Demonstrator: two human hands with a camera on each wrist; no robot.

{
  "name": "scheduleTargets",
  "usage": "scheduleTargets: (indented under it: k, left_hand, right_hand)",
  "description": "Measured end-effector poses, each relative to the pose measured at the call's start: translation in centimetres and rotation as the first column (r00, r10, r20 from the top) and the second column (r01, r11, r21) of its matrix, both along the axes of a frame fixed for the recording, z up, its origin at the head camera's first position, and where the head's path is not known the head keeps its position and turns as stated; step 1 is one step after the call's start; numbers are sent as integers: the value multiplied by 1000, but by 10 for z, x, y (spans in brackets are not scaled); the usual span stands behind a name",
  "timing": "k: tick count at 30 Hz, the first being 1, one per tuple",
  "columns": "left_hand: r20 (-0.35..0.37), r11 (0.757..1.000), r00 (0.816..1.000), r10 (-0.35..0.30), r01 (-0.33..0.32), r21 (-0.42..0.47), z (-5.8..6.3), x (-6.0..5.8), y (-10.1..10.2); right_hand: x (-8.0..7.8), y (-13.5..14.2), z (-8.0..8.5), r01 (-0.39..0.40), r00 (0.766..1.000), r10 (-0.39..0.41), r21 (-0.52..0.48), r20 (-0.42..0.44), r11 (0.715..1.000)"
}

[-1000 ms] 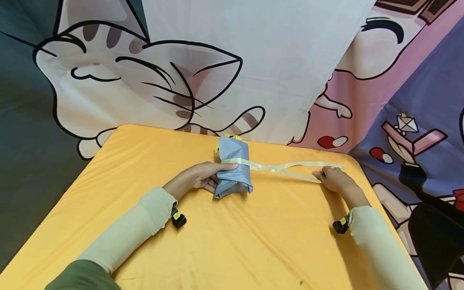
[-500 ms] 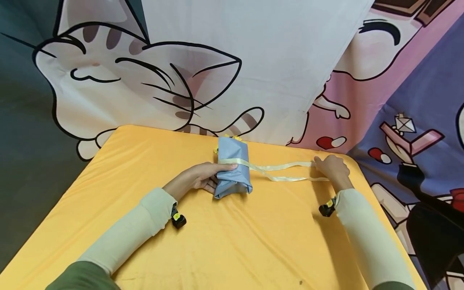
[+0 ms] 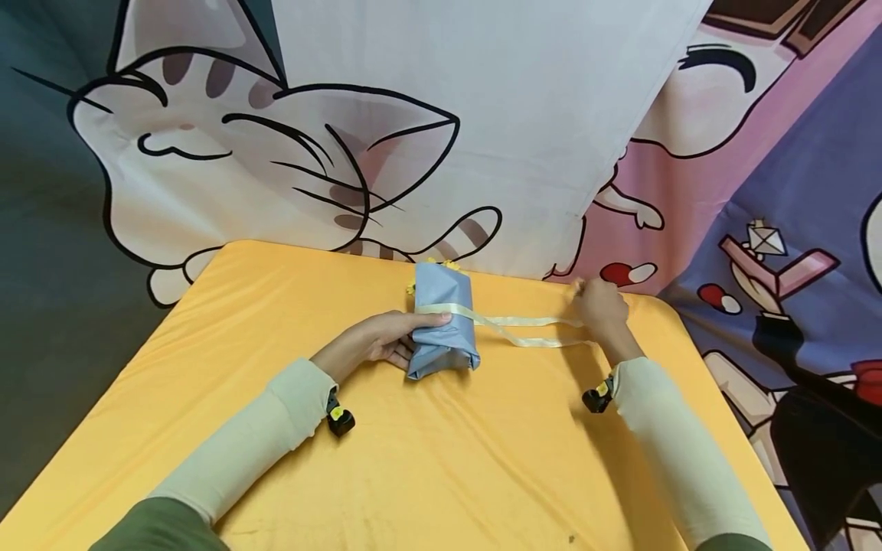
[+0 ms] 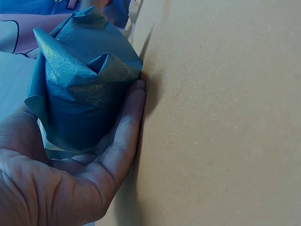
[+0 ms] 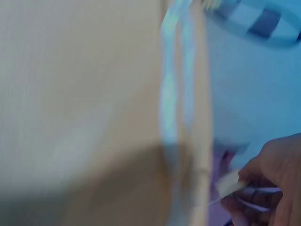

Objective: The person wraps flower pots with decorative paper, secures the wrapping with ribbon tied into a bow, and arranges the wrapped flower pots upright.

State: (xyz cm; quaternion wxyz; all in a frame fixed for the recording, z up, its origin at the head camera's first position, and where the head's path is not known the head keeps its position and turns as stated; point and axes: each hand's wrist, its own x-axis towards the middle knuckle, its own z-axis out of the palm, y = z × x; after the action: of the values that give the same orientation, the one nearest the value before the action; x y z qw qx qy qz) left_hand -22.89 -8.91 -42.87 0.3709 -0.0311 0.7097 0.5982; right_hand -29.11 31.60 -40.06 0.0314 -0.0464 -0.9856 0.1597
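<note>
A bundle in blue wrapping paper point(image 3: 442, 291) stands on the yellow-covered table, its folded bottom toward me and small yellow flowers point(image 3: 451, 265) showing at the far end. My left hand point(image 3: 389, 333) grips it from the left, thumb pressing a cream ribbon point(image 3: 534, 321) against the front. In the left wrist view, the fingers point(image 4: 124, 127) curl around the creased paper. Two ribbon tails run right, toward my right hand point(image 3: 601, 310). This hand is raised near the table's back right; the right wrist view shows it pinching a pale strip point(image 5: 229, 183) that looks like ribbon, partly blurred.
The yellow cloth point(image 3: 413, 474) covers the table and has slight wrinkles. A printed cat backdrop point(image 3: 276, 153) hangs right behind the back edge, with a pink and purple one at right. A dark object point(image 3: 820, 451) stands beyond the right edge.
My right hand has moved left and slightly up toward the back edge, and the ribbon tails have gone slacker and spread apart. The left hand and the bundle stay in place.
</note>
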Motion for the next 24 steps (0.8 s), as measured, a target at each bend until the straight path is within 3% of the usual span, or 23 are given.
scheduleTargets:
  k: [2, 5, 12, 19, 22, 24]
  left_hand:
    - [4, 1000, 1000, 0, 0, 0, 0, -1, 0]
    - [9, 1000, 1000, -2, 2, 6, 0, -3, -1]
    - [24, 1000, 1000, -8, 8, 7, -2, -4, 0]
    - [29, 1000, 999, -24, 24, 18, 0, -4, 2]
    - [37, 999, 999, -31, 30, 30, 0, -4, 2]
    - [40, 999, 999, -35, 33, 40, 0, -5, 1]
  right_hand:
    - [4, -25, 13, -65, 995, 57, -98, -80, 993]
    - [10, -66, 34, -168, 977, 124, -265, -173, 950]
    - [25, -168, 70, -323, 940, 200, -537, -276, 779]
    - [33, -241, 89, -426, 902, 233, -650, -365, 629]
    - [35, -266, 96, -438, 899, 259, -721, -353, 538]
    - [38, -282, 99, -437, 898, 297, -732, -324, 523]
